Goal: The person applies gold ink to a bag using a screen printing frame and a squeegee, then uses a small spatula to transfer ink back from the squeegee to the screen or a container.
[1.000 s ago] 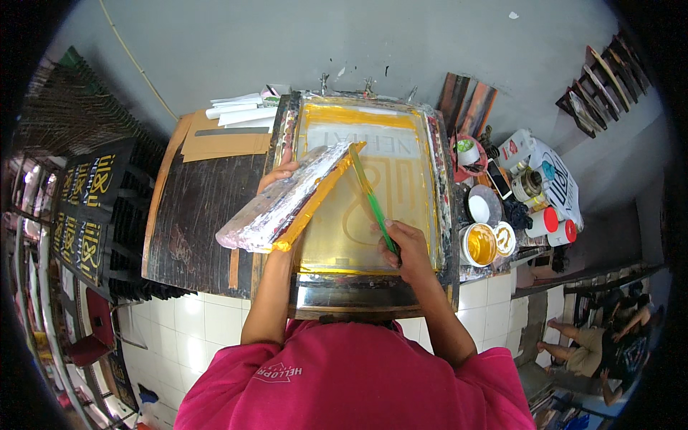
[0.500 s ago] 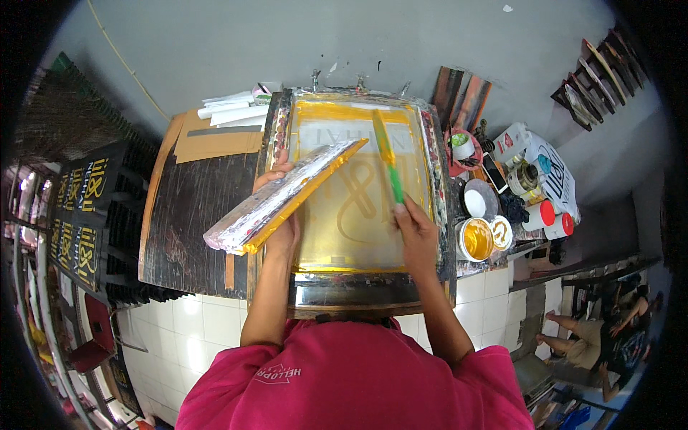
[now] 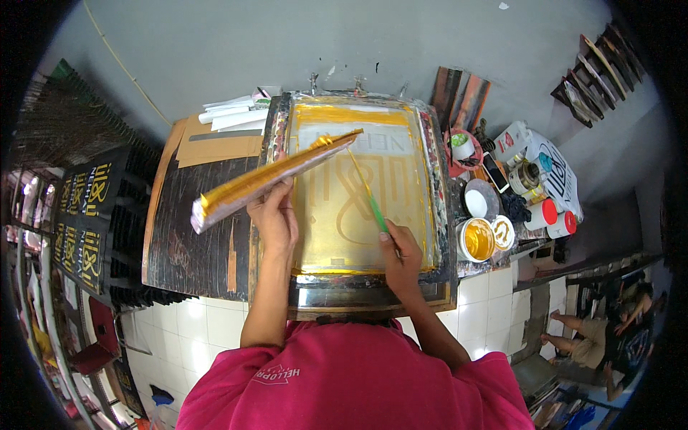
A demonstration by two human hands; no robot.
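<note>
Spatula (image 3: 372,201) sits pinched in our right hand (image 3: 403,251); our left hand (image 3: 274,215) curls firmly around the squeegee (image 3: 276,170), slanting above the left side of the screen (image 3: 322,247). We judge this to be scraping off yellow ink (image 3: 247,183) — next probably calls for drawing the blade along that coat. Half a second ago, the white-streaked face showed; now the yellow side does.
</note>
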